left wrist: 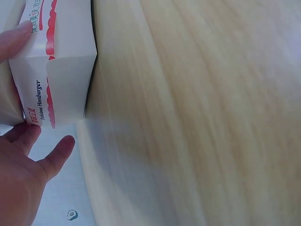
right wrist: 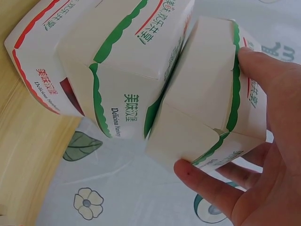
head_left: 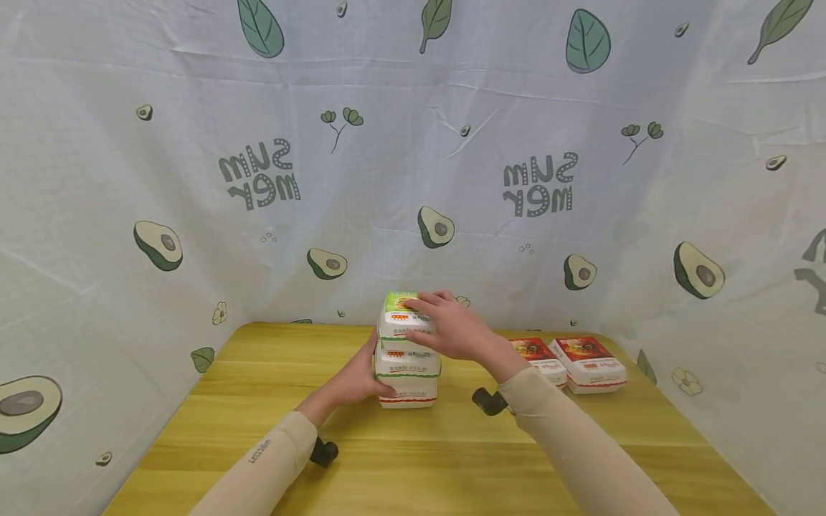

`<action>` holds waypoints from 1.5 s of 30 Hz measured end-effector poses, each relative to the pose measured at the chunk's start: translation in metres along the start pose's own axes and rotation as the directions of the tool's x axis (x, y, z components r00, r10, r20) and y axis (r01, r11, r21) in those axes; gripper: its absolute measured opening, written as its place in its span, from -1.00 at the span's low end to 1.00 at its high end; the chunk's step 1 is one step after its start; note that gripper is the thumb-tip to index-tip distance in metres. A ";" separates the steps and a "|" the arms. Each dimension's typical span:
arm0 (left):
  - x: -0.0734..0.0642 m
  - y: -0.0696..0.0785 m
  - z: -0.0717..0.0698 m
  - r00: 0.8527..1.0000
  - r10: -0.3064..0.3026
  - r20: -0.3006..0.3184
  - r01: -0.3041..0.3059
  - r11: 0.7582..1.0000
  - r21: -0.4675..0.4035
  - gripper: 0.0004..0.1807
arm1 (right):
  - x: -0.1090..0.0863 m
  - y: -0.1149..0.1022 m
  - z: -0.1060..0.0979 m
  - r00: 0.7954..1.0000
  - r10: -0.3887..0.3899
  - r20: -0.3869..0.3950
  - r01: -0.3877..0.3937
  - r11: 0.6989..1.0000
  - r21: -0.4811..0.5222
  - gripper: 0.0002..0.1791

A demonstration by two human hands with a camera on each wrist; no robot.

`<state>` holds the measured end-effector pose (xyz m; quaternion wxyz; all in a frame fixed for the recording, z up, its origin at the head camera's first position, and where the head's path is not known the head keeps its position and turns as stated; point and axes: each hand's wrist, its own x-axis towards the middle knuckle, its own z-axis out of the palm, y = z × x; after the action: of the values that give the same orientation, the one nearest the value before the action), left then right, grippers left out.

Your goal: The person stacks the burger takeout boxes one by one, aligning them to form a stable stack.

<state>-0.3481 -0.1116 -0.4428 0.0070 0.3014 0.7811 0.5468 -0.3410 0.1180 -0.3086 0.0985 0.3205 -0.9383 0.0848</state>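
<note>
Three white hamburger boxes stand stacked on the table. My right hand (head_left: 454, 330) grips the top hamburger box (right wrist: 195, 84), which has a green scalloped edge; thumb and fingers span its sides. In the right wrist view it sits slightly askew on the green-edged middle box (right wrist: 127, 84), a narrow wedge showing between them. The red-edged bottom box (left wrist: 70, 75) rests on the wood. My left hand (head_left: 353, 380) holds the lower stack from the left, its thumb on the bottom box's front and its fingers at the side and rear, partly hidden.
Two more hamburger boxes with red-and-black lids, one near the right forearm (head_left: 534, 350) and one farther right (head_left: 589, 364), lie on the wooden table (head_left: 426, 466). A white cloth with avocado prints (head_left: 387, 179) hangs behind and along the sides.
</note>
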 end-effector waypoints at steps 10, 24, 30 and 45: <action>-0.001 0.004 0.000 1.000 -0.006 0.003 0.006 1.000 0.003 0.31 | -0.002 0.001 -0.003 0.999 -0.034 -0.007 0.034 0.999 0.009 -0.28; -0.001 0.000 0.000 1.000 0.012 0.007 -0.012 1.000 0.002 0.28 | -0.002 -0.004 -0.001 0.999 -0.037 -0.016 0.036 0.999 -0.031 -0.27; -0.001 0.001 0.000 1.000 0.013 0.003 -0.013 1.000 0.000 0.29 | -0.001 -0.005 -0.001 0.999 -0.034 -0.017 0.033 0.999 -0.031 -0.28; -0.003 0.000 0.002 1.000 0.023 0.008 -0.023 1.000 -0.021 0.27 | -0.001 -0.005 0.000 0.998 -0.054 -0.032 0.053 0.998 -0.033 -0.29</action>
<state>-0.3449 -0.1114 -0.4447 0.0071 0.3125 0.7718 0.5537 -0.3376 0.1145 -0.3085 0.1211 0.3422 -0.9290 0.0724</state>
